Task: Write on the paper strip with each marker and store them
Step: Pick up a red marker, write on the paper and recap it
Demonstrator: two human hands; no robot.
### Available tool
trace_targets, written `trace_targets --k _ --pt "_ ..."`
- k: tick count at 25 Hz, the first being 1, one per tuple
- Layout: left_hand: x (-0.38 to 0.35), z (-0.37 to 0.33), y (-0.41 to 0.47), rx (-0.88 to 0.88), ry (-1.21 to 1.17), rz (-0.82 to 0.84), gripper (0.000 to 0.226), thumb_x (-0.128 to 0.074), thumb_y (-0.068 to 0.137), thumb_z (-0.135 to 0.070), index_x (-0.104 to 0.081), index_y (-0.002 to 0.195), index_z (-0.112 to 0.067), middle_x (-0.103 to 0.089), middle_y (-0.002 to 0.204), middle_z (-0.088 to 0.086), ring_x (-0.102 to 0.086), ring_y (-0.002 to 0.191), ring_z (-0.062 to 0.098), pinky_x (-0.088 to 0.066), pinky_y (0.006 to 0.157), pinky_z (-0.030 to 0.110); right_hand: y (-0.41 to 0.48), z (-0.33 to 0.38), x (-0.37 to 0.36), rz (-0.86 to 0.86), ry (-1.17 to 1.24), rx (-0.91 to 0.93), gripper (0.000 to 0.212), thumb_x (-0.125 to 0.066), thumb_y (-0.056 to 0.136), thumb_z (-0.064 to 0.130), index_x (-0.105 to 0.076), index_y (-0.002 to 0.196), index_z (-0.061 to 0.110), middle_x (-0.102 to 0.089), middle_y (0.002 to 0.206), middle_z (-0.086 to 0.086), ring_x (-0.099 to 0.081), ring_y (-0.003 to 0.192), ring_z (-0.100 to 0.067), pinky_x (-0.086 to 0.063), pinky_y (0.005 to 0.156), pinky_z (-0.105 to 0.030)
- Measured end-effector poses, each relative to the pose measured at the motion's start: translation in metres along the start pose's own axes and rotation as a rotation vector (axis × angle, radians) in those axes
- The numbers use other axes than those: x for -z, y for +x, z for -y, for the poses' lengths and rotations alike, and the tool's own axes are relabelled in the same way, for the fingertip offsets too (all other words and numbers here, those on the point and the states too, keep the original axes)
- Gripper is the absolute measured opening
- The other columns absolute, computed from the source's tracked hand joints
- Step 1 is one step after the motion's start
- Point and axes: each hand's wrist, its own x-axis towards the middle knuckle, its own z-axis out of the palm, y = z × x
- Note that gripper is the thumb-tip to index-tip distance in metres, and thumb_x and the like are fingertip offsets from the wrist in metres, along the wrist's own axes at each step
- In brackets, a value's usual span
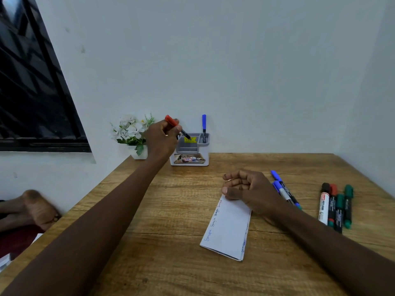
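Two hands are in my remote view over a wooden table (171, 242). My feed shows the left hand (162, 139) reaching to the far edge, fingers clenched around a red-capped marker (174, 124) held tilted, cap up and to the left. Its dark lower end is at the mouth of the wide compartment of a grey-and-white organizer (189, 154); I cannot tell whether it is touching inside. One blue marker (204, 127) stands upright in the organizer's narrow right compartment. The right hand (248, 190) is curled into a loose fist grasping nothing, resting on the far end of the paper strip (227, 229), which bears blue writing along its left edge. Just right of that hand lie two blue markers (285, 192); further right lie four capped markers (335, 207), side by side. A flower pot (132, 131) stands left of the organizer.
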Motion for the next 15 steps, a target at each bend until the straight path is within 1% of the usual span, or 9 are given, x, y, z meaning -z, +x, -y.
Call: trace_targets --k 1,2,4,6,8,10,12,13,15 --pt "-0.004 0.001 0.005 0.001 0.008 -0.008 0.023 -0.075 0.09 -0.014 -0.077 0.112 -0.005 -0.078 0.101 0.01 -0.071 0.078 0.009 -0.063 0.075 0.029 0.0 0.0 0.0 0.002 0.0 0.003 0.035 -0.086 0.075 0.013 -0.072 0.106 0.017 -0.078 0.093 -0.003 -0.076 0.088 -0.018 -0.061 0.079 -0.028" --pt "-0.008 0.003 0.011 0.01 0.012 -0.011 0.024 -0.075 0.09 -0.016 -0.077 0.112 -0.007 -0.079 0.099 0.01 -0.072 0.078 0.011 -0.064 0.077 0.032 0.0 0.0 0.0 0.006 -0.002 0.005 0.035 -0.086 0.075 0.013 -0.072 0.106 0.017 -0.078 0.093 -0.003 -0.076 0.088 -0.018 -0.061 0.08 -0.028" --pt "-0.018 0.005 0.024 0.044 -0.005 0.013 0.024 -0.075 0.091 -0.018 -0.076 0.112 -0.009 -0.078 0.097 0.01 -0.075 0.085 0.02 -0.063 0.082 0.043 0.001 -0.001 0.0 0.012 -0.01 0.006 0.034 -0.085 0.076 0.012 -0.071 0.107 0.016 -0.078 0.093 -0.004 -0.075 0.088 -0.019 -0.061 0.081 -0.031" --pt "-0.029 0.007 0.033 0.058 -0.02 0.048 0.023 -0.075 0.091 -0.019 -0.076 0.112 -0.01 -0.078 0.096 0.009 -0.076 0.088 0.022 -0.062 0.085 0.045 0.0 -0.001 0.0 0.017 -0.027 0.012 0.034 -0.084 0.077 0.012 -0.071 0.108 0.016 -0.078 0.093 -0.005 -0.075 0.089 -0.019 -0.06 0.082 -0.032" --pt "-0.039 0.009 0.039 0.045 0.028 0.082 0.021 -0.076 0.089 -0.021 -0.077 0.108 -0.012 -0.078 0.093 0.004 -0.075 0.089 0.017 -0.061 0.088 0.041 0.0 -0.001 0.0 0.021 -0.036 0.021 0.034 -0.084 0.078 0.012 -0.071 0.109 0.015 -0.077 0.093 -0.005 -0.075 0.088 -0.02 -0.06 0.08 -0.03" --pt "-0.048 0.013 0.043 0.029 0.099 0.13 0.017 -0.076 0.088 -0.024 -0.079 0.102 -0.015 -0.076 0.087 -0.001 -0.073 0.087 0.013 -0.058 0.088 0.033 0.001 0.0 0.001 0.026 -0.038 0.023 0.033 -0.084 0.078 0.012 -0.071 0.109 0.014 -0.077 0.093 -0.007 -0.076 0.086 -0.019 -0.06 0.077 -0.026" --pt "-0.054 0.017 0.045 0.021 0.16 0.178 0.016 -0.076 0.088 -0.027 -0.08 0.098 -0.015 -0.073 0.08 -0.003 -0.069 0.08 0.01 -0.052 0.078 0.023 0.002 0.0 0.0 0.031 -0.048 0.026 0.033 -0.083 0.078 0.012 -0.071 0.109 0.014 -0.077 0.093 -0.007 -0.076 0.086 -0.02 -0.059 0.076 -0.025" --pt "-0.056 0.02 0.046 0.008 0.198 0.204 0.017 -0.076 0.088 -0.028 -0.08 0.096 -0.014 -0.074 0.08 -0.002 -0.067 0.076 0.01 -0.048 0.071 0.019 0.002 0.0 0.0 0.031 -0.053 0.029 0.033 -0.083 0.078 0.013 -0.071 0.109 0.014 -0.077 0.093 -0.007 -0.076 0.086 -0.02 -0.06 0.077 -0.026" --pt "-0.06 0.023 0.048 -0.024 0.279 0.262 0.02 -0.076 0.088 -0.029 -0.081 0.089 -0.01 -0.077 0.081 0.004 -0.067 0.073 0.012 -0.043 0.066 0.017 0.001 0.0 0.0 0.029 -0.068 0.035 0.033 -0.083 0.078 0.013 -0.071 0.109 0.014 -0.077 0.093 -0.006 -0.076 0.086 -0.019 -0.06 0.079 -0.029"
